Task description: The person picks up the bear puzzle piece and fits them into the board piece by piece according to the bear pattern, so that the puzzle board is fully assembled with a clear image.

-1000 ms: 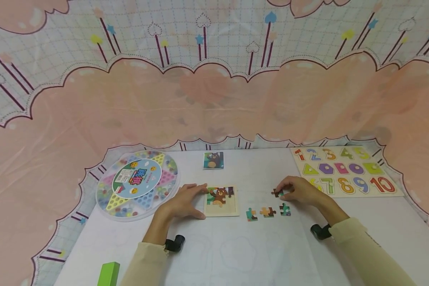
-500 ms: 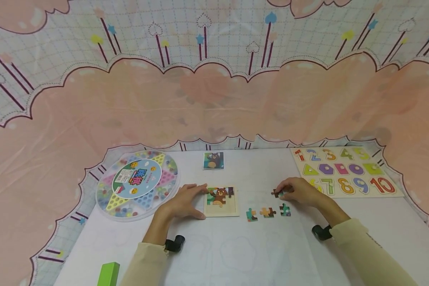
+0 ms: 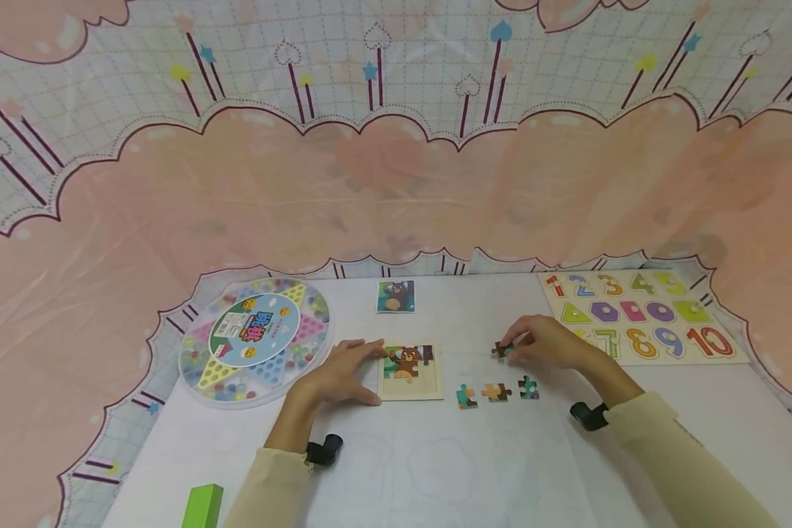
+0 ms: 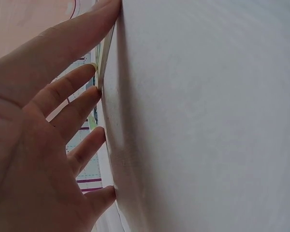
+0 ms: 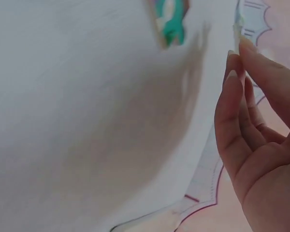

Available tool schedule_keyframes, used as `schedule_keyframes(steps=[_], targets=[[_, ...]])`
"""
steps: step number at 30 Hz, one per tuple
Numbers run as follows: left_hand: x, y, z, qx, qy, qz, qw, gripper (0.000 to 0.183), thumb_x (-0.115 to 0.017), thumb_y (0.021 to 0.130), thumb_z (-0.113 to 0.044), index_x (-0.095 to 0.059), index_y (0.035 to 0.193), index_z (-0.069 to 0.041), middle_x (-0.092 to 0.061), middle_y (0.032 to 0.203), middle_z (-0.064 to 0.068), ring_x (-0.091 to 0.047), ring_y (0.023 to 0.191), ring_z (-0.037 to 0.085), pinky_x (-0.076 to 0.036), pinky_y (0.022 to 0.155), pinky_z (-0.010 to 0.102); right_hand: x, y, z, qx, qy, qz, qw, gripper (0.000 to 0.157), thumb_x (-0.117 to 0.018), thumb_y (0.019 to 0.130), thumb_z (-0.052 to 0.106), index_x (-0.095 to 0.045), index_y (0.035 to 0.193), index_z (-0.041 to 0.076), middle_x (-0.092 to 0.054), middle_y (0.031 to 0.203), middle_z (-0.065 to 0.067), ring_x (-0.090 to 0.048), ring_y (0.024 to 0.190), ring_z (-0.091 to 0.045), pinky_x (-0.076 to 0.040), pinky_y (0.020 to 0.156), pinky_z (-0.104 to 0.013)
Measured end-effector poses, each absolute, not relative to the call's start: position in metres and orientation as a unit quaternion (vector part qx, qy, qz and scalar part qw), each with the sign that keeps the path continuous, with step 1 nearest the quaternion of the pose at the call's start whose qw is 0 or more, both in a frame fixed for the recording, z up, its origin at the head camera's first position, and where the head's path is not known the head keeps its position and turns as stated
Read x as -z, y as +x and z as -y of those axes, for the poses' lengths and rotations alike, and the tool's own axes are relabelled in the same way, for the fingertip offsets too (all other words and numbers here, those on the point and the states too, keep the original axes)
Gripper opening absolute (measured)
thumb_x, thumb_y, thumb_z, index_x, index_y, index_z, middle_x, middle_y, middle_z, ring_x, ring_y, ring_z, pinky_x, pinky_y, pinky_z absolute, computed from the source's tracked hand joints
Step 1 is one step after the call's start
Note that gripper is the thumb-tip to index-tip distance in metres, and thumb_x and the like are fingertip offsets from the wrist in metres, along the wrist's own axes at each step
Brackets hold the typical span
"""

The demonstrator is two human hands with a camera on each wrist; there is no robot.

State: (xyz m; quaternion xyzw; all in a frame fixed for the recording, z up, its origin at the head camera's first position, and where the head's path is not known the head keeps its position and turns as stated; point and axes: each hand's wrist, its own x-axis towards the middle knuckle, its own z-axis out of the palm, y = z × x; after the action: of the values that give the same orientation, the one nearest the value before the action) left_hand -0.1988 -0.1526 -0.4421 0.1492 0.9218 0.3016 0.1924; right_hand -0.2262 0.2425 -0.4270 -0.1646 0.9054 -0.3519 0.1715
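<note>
A wooden puzzle tray (image 3: 425,385) lies mid-table, its upper part filled with bear-picture pieces and its lower part bare wood. My left hand (image 3: 339,374) rests at the tray's left side, fingers spread and fairly straight, fingertips on the top left corner and thumb near the bottom left one. My right hand (image 3: 548,341) pinches a dark brown puzzle piece (image 3: 499,350) between thumb and fingers, to the right of the tray. Below it lie three loose pieces: a teal one (image 3: 466,397), an orange and brown one (image 3: 497,392) and a green one (image 3: 529,387).
A small bear picture card (image 3: 396,296) lies behind the tray. At left sits a round Chinese checkers box (image 3: 254,330) with coloured marbles. A number and shape board (image 3: 640,317) is at back right, partly behind the right hand. A green block (image 3: 202,506) stands at front left.
My right hand has lifted slightly and shifted left with the brown puzzle piece pinched in it. The left hand keeps its place at the tray.
</note>
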Motion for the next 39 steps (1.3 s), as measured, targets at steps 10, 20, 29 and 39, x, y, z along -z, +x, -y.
schedule_keyframes(steps=[10, 20, 29, 39], targets=[[0.443, -0.199, 0.156, -0.303, 0.163, -0.92, 0.188, 0.075, -0.091, 0.072, -0.022, -0.06, 0.141, -0.02, -0.041, 0.165, -0.001, -0.024, 0.156, 0.036, -0.024, 0.124, 0.066, 0.431, -0.231, -0.213, 0.384, -0.2, -0.89, 0.142, 0.017, -0.074, 0.091, 0.009, -0.078, 0.107, 0.009, -0.071, 0.122, -0.015, -0.067, 0.097, -0.017, -0.056, 0.08, -0.016], [0.443, -0.2, 0.154, -0.308, 0.143, -0.919, 0.2, 0.075, -0.092, 0.072, -0.023, -0.06, 0.141, -0.024, -0.04, 0.165, 0.0, -0.023, 0.157, 0.035, -0.024, 0.124, 0.067, 0.433, -0.232, -0.168, 0.379, -0.224, -0.887, 0.136, 0.012, -0.078, 0.088, 0.01, -0.08, 0.099, 0.011, -0.075, 0.115, -0.01, -0.066, 0.091, -0.014, -0.056, 0.072, -0.018], [0.442, -0.2, 0.154, -0.3, 0.152, -0.921, 0.196, 0.075, -0.092, 0.072, -0.022, -0.06, 0.14, -0.023, -0.04, 0.165, -0.001, -0.024, 0.157, 0.035, -0.024, 0.125, 0.064, 0.431, -0.226, -0.134, 0.387, -0.217, -0.883, 0.152, 0.01, -0.079, 0.088, 0.013, -0.081, 0.097, 0.011, -0.074, 0.113, -0.008, -0.061, 0.086, -0.012, -0.054, 0.069, -0.019], [0.445, -0.202, 0.155, -0.303, 0.152, -0.92, 0.196, 0.076, -0.092, 0.072, -0.023, -0.06, 0.14, -0.023, -0.04, 0.165, -0.004, -0.023, 0.157, 0.033, -0.023, 0.126, 0.063, 0.435, -0.219, -0.115, 0.39, -0.211, -0.879, 0.174, 0.008, -0.079, 0.088, 0.015, -0.081, 0.095, 0.011, -0.072, 0.114, -0.007, -0.059, 0.094, -0.015, -0.051, 0.078, -0.025]])
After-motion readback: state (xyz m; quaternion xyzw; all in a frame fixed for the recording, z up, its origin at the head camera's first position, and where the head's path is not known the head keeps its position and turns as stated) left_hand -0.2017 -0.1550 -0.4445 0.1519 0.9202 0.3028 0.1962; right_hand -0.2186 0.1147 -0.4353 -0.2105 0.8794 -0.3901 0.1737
